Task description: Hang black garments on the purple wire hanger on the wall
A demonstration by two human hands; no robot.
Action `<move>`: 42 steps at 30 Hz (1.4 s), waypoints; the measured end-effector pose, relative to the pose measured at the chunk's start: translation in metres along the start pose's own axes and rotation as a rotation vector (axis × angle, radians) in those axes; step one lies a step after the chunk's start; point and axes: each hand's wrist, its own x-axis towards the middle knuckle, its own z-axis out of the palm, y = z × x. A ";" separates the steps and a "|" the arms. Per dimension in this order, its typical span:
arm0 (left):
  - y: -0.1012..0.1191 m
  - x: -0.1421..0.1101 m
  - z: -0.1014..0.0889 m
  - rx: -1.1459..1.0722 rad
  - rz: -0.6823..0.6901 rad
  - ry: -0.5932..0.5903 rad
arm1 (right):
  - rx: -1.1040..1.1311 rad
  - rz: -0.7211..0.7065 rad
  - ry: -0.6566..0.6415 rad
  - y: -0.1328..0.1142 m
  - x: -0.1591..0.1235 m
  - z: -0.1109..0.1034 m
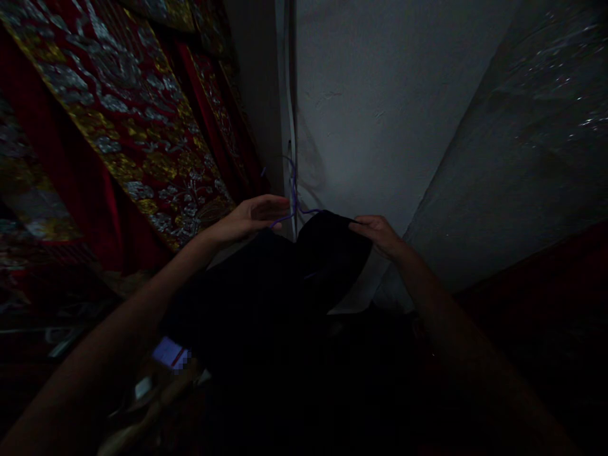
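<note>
A dark, nearly black garment hangs in the middle of view, its lower part lost in shadow. A thin purple hanger shows above it, with one arm running left and the other running right into the cloth. My left hand is at the hanger's left arm, fingers stretched out and thumb apart, beside the garment's upper left edge. On the other side, my right hand pinches the garment's upper right edge between thumb and fingers.
Red cloth with gold and silver embroidery hangs at the left. A pale wall with a narrow vertical strip stands ahead. Shiny clear plastic sheeting covers the right side. A small lit rectangle lies low at left.
</note>
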 end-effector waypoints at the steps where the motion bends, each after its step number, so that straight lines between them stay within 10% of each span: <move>1: -0.004 -0.009 -0.012 -0.047 -0.079 0.051 | 0.042 0.016 0.071 0.000 -0.004 -0.014; 7: -0.039 -0.054 -0.042 -0.329 -0.319 0.158 | 0.150 0.100 0.405 -0.022 0.011 -0.052; 11: -0.050 -0.060 -0.023 -0.340 -0.118 0.459 | 0.140 0.079 0.367 -0.047 0.030 -0.027; 17: -0.071 -0.083 0.007 -0.342 -0.211 0.800 | -0.120 0.050 0.195 -0.055 0.016 -0.004; 23: -0.100 -0.102 0.024 -0.425 -0.276 0.936 | -0.440 -0.368 0.962 -0.014 -0.042 0.051; 25: -0.106 -0.101 0.030 -0.457 -0.302 0.952 | -0.377 -0.293 0.830 0.012 -0.060 0.094; 30: -0.107 -0.103 0.038 -0.450 -0.370 0.901 | -0.253 0.292 0.018 0.070 -0.058 0.175; 37: -0.107 -0.121 0.032 -0.183 -0.118 0.963 | -0.154 0.387 0.110 0.082 -0.056 0.187; 42: -0.139 -0.150 0.084 0.339 0.084 1.282 | -0.104 0.398 0.219 0.074 -0.114 0.204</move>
